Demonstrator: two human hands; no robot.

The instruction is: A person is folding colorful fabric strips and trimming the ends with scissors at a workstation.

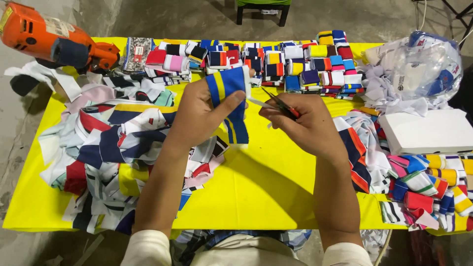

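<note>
An orange power tool (54, 42) sits at the far left corner of the yellow worktop (268, 187), beside a loose heap of striped fabric offcuts (113, 148). At centre, the left hand (197, 116) pinches a blue-and-yellow striped knit band (230, 101) upright above the worktop, its grip closed on the cloth so the edge faces the small red-handled snips (281, 104), which the right hand (308, 125) clasps closed-fisted. Folded striped bands (295, 64) line the far edge, with a white box (426, 132) at right.
</note>
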